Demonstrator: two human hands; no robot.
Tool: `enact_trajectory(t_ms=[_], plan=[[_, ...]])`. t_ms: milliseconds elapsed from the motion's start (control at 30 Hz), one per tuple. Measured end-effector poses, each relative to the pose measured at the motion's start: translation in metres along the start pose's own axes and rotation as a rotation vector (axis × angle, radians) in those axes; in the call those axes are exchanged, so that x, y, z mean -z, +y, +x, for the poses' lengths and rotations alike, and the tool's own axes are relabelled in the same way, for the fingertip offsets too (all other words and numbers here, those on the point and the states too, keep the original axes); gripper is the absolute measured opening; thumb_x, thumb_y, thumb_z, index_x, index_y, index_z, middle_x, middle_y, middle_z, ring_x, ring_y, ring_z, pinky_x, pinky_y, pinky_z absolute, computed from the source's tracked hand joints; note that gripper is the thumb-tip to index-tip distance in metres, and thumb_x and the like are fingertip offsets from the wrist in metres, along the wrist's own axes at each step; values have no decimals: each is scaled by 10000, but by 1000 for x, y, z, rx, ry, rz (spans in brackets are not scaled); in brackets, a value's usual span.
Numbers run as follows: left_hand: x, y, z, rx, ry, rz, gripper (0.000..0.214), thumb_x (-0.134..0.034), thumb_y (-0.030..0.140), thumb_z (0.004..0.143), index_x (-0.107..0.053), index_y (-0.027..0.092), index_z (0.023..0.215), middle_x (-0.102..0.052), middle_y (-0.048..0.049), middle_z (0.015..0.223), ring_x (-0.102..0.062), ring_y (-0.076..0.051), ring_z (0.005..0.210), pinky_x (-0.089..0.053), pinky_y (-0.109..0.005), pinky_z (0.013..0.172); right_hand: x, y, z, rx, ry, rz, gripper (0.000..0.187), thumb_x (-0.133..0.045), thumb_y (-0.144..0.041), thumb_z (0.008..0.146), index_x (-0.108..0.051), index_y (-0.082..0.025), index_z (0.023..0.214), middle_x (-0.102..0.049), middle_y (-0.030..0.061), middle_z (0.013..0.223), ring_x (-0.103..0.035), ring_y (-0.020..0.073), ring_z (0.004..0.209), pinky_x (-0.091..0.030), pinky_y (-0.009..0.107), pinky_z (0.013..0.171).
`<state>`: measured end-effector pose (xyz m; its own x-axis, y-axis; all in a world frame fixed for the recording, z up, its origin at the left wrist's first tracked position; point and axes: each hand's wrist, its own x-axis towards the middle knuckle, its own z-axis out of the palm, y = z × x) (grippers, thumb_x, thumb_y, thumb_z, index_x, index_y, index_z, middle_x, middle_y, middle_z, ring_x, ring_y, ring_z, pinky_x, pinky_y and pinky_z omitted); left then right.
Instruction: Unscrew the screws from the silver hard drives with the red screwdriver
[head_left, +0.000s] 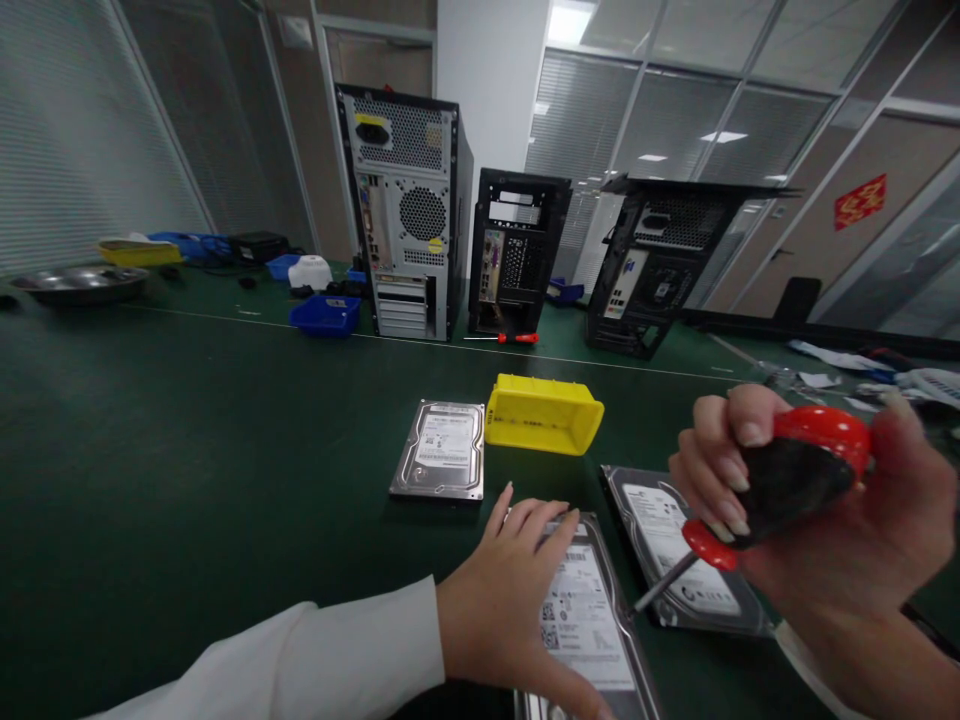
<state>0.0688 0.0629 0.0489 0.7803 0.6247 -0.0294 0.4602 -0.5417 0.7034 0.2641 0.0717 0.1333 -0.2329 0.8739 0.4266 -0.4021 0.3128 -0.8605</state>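
Observation:
My left hand [517, 590] lies with spread fingers across the near hard drive [589, 615], its palm and thumb over the drive's left and lower parts. In my right hand [847, 520] is a screwdriver [802, 470] with a red and black handle, fingers wrapped round it. The shaft slants down to the left, and its tip is at the near drive's right edge; whether it sits in a screw I cannot tell. A second hard drive [675, 550] lies to the right, partly behind the screwdriver and right hand. Another hard drive [442, 450] rests farther back on the left.
A yellow bin [544, 415] lies behind the drives on the green table [225, 430]. Several computer cases [412, 220] stand at the back, with another red-handled screwdriver [517, 338] before them. A blue tray [325, 315] and a metal bowl [82, 285] are at the left.

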Motion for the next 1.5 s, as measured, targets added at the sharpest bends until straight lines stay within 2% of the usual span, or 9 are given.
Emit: enact_trajectory(t_ms=[200,367,500,600,733,933,1200,1333,1500], plan=[[1,2,0,16,-9,5,1192,-605,785,570,-122,158,1461,-103,-124,1527,-110,-360,1383,95,-561,1099,-3,1,-3,48,79,-33,341,-606,-563,730,-463,-258,779,-464,-48,503,-358,107,306,-289,233,290],[2,3,0,30,-33,8,1180,-606,770,588,-97,162,1463,-86,-120,1529,-101,-350,1387,90,-563,1096,-2,-2,-2,61,27,-74,344,-480,-554,814,-545,-219,772,-496,-8,622,-468,115,385,-361,248,339],[3,1,-1,19,-23,5,1174,-586,787,588,-99,174,1464,-90,-113,1530,-106,-357,1385,85,-573,1096,-1,-3,-1,36,-7,-84,409,-369,-545,867,-579,-213,756,-474,0,577,-464,122,379,-367,255,341],[3,1,0,14,-18,-2,1192,-586,798,572,-105,169,1464,-98,-114,1529,-109,-368,1382,78,-576,1100,-5,-1,-2,26,13,-60,356,-449,-596,812,-544,-253,821,-484,-18,537,-415,118,328,-342,243,312],[3,1,0,12,-20,-11,1197,-578,808,565,-111,170,1464,-98,-119,1528,-110,-384,1378,68,-585,1100,-8,0,-3,-4,10,-43,246,-615,-458,752,-463,-273,810,-485,-48,524,-370,101,301,-302,211,282],[0,-2,0,-2,5,-8,1174,-561,812,581,-116,178,1464,-99,-110,1529,-111,-373,1380,83,-583,1097,-4,-3,-1,19,17,-72,258,-516,-475,797,-560,-222,790,-493,7,663,-490,131,426,-397,250,332],[3,2,-1,9,-12,-12,1190,-577,808,568,-122,170,1463,-102,-125,1526,-115,-383,1377,73,-585,1099,-4,0,-3,-30,22,-12,203,-610,-364,760,-472,-294,892,-483,-43,580,-384,97,335,-319,195,277],[0,1,0,1,6,10,1187,-574,812,566,-141,163,1462,-116,-136,1523,-126,-378,1377,79,-577,1101,-3,1,-3,5,14,-17,172,-580,-402,782,-489,-268,840,-492,-30,645,-417,96,348,-319,193,250],[-2,0,0,2,22,8,1185,-575,813,563,-149,169,1461,-118,-130,1524,-131,-373,1377,77,-570,1106,-4,-1,1,23,15,-50,306,-458,-470,819,-591,-199,766,-469,17,682,-499,134,451,-400,251,318]])
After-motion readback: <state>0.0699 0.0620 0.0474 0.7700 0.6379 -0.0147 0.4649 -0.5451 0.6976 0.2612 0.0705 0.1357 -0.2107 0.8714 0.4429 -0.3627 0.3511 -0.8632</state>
